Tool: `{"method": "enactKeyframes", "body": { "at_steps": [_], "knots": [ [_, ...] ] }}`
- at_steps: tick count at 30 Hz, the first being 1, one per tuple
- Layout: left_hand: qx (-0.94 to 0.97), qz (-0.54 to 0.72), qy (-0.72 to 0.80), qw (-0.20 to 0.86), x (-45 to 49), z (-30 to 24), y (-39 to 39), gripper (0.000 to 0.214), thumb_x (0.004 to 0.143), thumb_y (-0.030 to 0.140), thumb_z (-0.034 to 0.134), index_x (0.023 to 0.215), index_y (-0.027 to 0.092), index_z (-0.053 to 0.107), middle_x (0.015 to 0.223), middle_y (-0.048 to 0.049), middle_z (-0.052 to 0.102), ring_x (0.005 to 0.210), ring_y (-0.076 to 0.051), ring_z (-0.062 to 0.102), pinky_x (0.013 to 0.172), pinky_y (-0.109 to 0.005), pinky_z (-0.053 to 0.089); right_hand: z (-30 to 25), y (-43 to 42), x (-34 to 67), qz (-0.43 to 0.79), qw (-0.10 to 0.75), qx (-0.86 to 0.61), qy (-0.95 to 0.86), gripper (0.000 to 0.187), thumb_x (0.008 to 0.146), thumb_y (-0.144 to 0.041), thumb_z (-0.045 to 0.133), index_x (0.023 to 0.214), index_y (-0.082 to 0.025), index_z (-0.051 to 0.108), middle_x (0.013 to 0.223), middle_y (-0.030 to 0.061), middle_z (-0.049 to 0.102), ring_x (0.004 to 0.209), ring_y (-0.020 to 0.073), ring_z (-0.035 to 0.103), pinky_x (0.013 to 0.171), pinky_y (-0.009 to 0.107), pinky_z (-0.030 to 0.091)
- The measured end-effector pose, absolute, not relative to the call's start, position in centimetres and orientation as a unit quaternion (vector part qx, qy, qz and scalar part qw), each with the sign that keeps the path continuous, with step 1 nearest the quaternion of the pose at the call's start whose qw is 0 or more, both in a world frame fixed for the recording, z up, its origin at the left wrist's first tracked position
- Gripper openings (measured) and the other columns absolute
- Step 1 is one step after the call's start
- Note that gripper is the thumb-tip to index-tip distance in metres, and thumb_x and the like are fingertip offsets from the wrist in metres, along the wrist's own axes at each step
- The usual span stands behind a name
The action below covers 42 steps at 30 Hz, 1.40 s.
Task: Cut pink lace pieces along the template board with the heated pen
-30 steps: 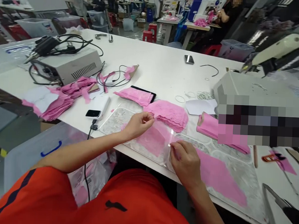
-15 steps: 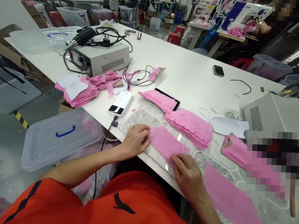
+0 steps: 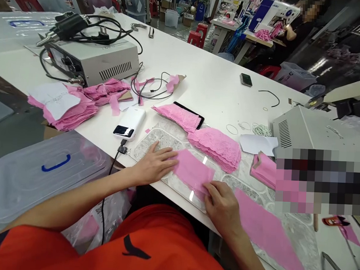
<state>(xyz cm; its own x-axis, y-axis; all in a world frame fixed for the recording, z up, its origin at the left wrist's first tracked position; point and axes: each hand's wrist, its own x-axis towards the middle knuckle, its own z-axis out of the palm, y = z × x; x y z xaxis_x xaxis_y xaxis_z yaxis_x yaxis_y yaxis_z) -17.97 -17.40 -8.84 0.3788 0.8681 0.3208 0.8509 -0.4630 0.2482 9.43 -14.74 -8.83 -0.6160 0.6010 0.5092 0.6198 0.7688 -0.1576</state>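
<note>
A thin pink fabric piece [image 3: 193, 171] lies on a clear plastic template [image 3: 180, 186] near the table's front edge. My left hand [image 3: 157, 164] rests flat with fingers spread, its fingertips at the fabric's left end. At the right end, my right hand [image 3: 221, 204] has thumb and fingers pinched on the fabric's edge. Just behind the piece sits a stack of pink lace pieces [image 3: 215, 146], with another pink lace stack [image 3: 177, 115] beside it, partly over a black flat device [image 3: 201, 122]. A longer pink fabric sheet [image 3: 268, 234] lies to the right of my right hand.
A white power bank [image 3: 129, 123] with a cable stands left of the template. Behind it are pink fabric bundles [image 3: 76, 114] and a grey machine box [image 3: 102, 60] with a black hand tool. Another grey box [image 3: 311, 129] stands right. A lidded plastic bin [image 3: 46, 185] is below left.
My left hand has gone from curled fingers at the fabric's left end to lying flat and spread. My right hand still pinches the right end. The view has shifted to the right.
</note>
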Motion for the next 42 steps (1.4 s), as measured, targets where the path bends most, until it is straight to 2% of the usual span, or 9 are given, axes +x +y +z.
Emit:
{"method": "enactKeyframes", "body": {
  "at_steps": [5,7,10,17,23,30,34,39,42],
  "knots": [
    [0.825,0.16,0.538,0.069,-18.2,-7.1,-17.0,0.023,0.092,0.026,0.052,0.109,0.021,0.067,0.128,-0.0115,0.059,0.125,-0.027,0.049,0.112,-0.057,0.016,-8.2,-14.7,10.0,-0.068,0.262,-0.359,-0.893,0.01,0.083,-0.023,0.056,0.089,-0.019,0.062,0.084,0.0068,0.063,0.077,0.0186,0.057,0.069,0.031,0.046],
    [0.832,0.142,0.53,0.087,-18.2,-6.5,-16.9,0.025,0.091,0.023,0.052,0.113,0.02,0.065,0.132,-0.0105,0.057,0.128,-0.026,0.046,0.114,-0.052,0.014,-8.2,-14.3,9.9,-0.095,0.261,-0.362,-0.89,0.016,0.083,-0.028,0.059,0.094,-0.018,0.063,0.084,0.0078,0.064,0.079,0.0209,0.058,0.071,0.033,0.047],
    [0.841,0.119,0.514,0.119,-18.3,-6.2,-16.7,0.028,0.091,0.021,0.053,0.117,0.019,0.063,0.138,-0.0097,0.051,0.132,-0.025,0.042,0.113,-0.045,0.022,-8.5,-13.7,9.3,-0.088,0.25,-0.376,-0.888,0.023,0.083,-0.032,0.059,0.1,-0.017,0.064,0.086,0.0102,0.066,0.082,0.0238,0.059,0.07,0.035,0.047],
    [0.852,0.108,0.504,0.097,-19.0,-6.6,-16.9,0.031,0.093,0.024,0.05,0.122,0.02,0.059,0.141,-0.0087,0.048,0.134,-0.025,0.04,0.112,-0.045,0.022,-8.7,-13.7,9.2,-0.087,0.254,-0.417,-0.868,0.013,0.083,-0.021,0.056,0.09,-0.019,0.067,0.08,0.0064,0.066,0.073,0.0189,0.06,0.057,0.028,0.041],
    [0.862,0.15,0.475,0.096,-20.2,-7.6,-16.2,0.032,0.091,0.025,0.051,0.122,0.022,0.06,0.139,-0.0134,0.049,0.132,-0.027,0.042,0.111,-0.051,0.024,-8.4,-14.1,10.4,-0.044,0.277,-0.434,-0.856,0.009,0.083,-0.016,0.055,0.087,-0.02,0.063,0.082,0.004,0.063,0.075,0.0147,0.059,0.067,0.026,0.046],
    [0.889,0.172,0.413,0.095,-20.9,-7.9,-15.2,0.042,0.091,0.017,0.046,0.131,0.028,0.053,0.144,-0.0067,0.045,0.136,-0.025,0.036,0.114,-0.048,0.022,-7.8,-15.2,10.5,0.033,0.29,-0.44,-0.849,0.014,0.084,-0.015,0.053,0.091,-0.021,0.063,0.083,0.0043,0.061,0.077,0.0147,0.059,0.068,0.028,0.05],
    [0.896,0.173,0.4,0.091,-20.8,-8.1,-15.1,0.038,0.092,0.02,0.048,0.127,0.029,0.057,0.139,-0.0059,0.05,0.134,-0.024,0.04,0.114,-0.047,0.022,-7.8,-15.0,9.9,0.031,0.265,-0.484,-0.834,0.012,0.086,-0.022,0.052,0.091,-0.02,0.063,0.085,0.0059,0.061,0.078,0.0165,0.059,0.069,0.03,0.05],
    [0.9,0.167,0.399,0.058,-20.8,-8.2,-15.1,0.038,0.094,0.023,0.045,0.131,0.026,0.053,0.139,-0.0061,0.05,0.133,-0.025,0.041,0.114,-0.047,0.022,-8.0,-13.4,8.9,0.056,0.221,-0.55,-0.804,0.015,0.084,-0.027,0.055,0.094,-0.019,0.061,0.088,0.0056,0.062,0.079,0.0177,0.059,0.066,0.029,0.046],
    [0.899,0.183,0.395,0.046,-20.9,-8.3,-15.1,0.039,0.094,0.022,0.045,0.131,0.027,0.053,0.141,-0.0054,0.049,0.132,-0.025,0.042,0.114,-0.047,0.025,-8.0,-12.8,8.3,0.085,0.222,-0.556,-0.797,0.01,0.084,-0.022,0.051,0.083,-0.019,0.06,0.08,0.0032,0.061,0.072,0.0154,0.057,0.062,0.027,0.043]
  ]
}}
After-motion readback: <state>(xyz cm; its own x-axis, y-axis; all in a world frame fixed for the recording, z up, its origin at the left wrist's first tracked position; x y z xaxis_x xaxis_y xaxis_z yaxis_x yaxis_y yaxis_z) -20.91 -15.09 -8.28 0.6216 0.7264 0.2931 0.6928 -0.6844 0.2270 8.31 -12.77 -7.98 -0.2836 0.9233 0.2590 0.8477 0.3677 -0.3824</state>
